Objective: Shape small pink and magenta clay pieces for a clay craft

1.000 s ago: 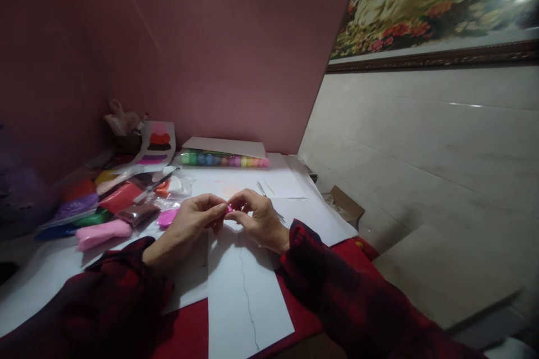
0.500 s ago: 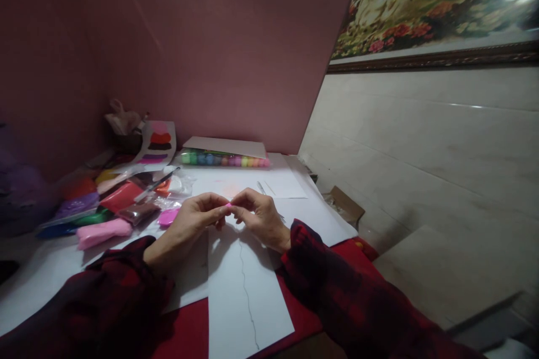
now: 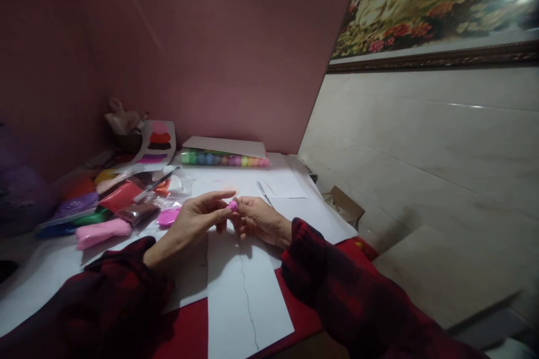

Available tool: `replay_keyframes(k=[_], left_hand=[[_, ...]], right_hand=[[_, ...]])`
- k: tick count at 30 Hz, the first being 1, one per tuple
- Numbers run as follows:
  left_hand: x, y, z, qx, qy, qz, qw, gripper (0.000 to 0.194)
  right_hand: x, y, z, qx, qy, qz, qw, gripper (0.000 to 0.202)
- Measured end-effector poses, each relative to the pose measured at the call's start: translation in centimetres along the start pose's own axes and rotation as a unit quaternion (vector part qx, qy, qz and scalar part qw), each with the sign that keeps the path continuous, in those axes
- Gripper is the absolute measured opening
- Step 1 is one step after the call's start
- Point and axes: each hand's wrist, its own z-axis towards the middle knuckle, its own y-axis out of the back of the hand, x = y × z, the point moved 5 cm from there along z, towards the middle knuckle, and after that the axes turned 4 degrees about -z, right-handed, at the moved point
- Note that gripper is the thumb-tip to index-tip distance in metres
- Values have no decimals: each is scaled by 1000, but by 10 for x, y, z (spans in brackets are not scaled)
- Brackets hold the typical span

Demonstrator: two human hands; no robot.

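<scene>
A small lump of pink modelling clay (image 3: 233, 205) is held up between my two hands, over a white paper strip (image 3: 252, 297) with a wavy pencil line drawn down it. My left hand (image 3: 197, 216) has its thumb against the clay from the left, with the index finger stretched above it. From the other side, the thumb and index finger of my right hand (image 3: 261, 219) pinch the lump; its other fingers curl below. Left of my left hand lies a flat pink clay piece (image 3: 169, 217). A pen (image 3: 264, 193) rests on white paper beyond my right hand.
Several bags of coloured clay (image 3: 122, 196) are heaped at the left. At the back lies a clear pack of colourful pots (image 3: 223, 159), near a sheet with colour patches (image 3: 160, 140). A cardboard box (image 3: 346, 206) stands beyond the table's right edge.
My left index finger has lifted off the clay and straightened. My right hand has turned and shifted slightly right, so more of the pink lump and the pen show.
</scene>
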Motion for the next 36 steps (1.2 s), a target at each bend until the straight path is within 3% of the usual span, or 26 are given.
replay_keyframes(k=[6,13,20,26,33,36], left_hand=[[4,3,2,-2,-28,-7,1000,32],[4,3,0,-12,18,-30,999,25],[1,1,0,-25,21,-39,999,22],[1,5,0,-60,34,-129,989,19],[4,5,2,-38,16,-56,998,22],[5,8,3,-42,11,-59,997,23]], right_hand=[[-1,-4,1,4,16,-29,999,47],[-2,-3,1,-18,24,-52,998,51],[6,3,-2,-108,90,-149,979,49],[3,3,0,-63,74,-60,993,46],[4,0,-2,-58,61,-122,989,51],[7,2,-3,-85,75,-121,986,51]])
